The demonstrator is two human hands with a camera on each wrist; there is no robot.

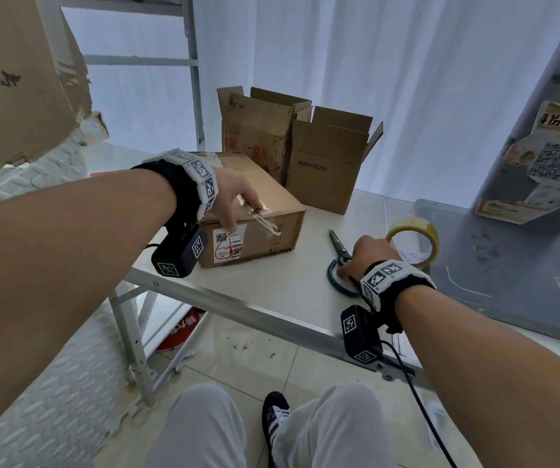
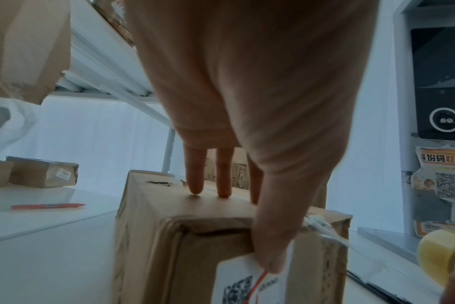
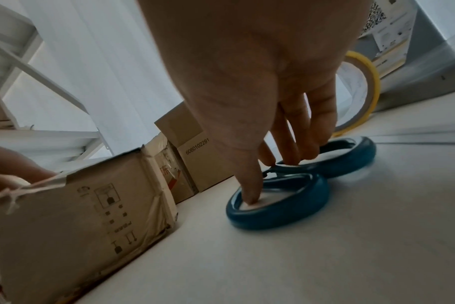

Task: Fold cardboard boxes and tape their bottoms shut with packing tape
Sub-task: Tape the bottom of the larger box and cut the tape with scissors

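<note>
A shut, worn cardboard box [image 1: 265, 194] with a white shipping label lies on the white table [image 1: 292, 285]. My left hand [image 1: 241, 214] rests on its near corner, straight fingers [image 2: 222, 185] on top and the thumb down the front face on the label. A loose strand of clear tape [image 1: 268, 224] hangs at that corner. My right hand [image 1: 349, 265] is on the blue-handled scissors [image 1: 334, 280], which lie flat on the table. Its thumb sits in one loop [image 3: 286, 216] and its fingers [image 3: 299, 144] in the other. A yellowish roll of packing tape [image 1: 432, 238] stands just behind the right hand.
Two open-topped boxes [image 1: 258, 133] [image 1: 326, 177] stand behind the shut one. A grey stand with a poster and its flat base [image 1: 508, 282] fills the right side. A big cardboard sheet [image 1: 11, 79] hangs at upper left. A red pen [image 2: 47, 206] and small boxes [image 2: 42, 174] lie on the neighbouring surface.
</note>
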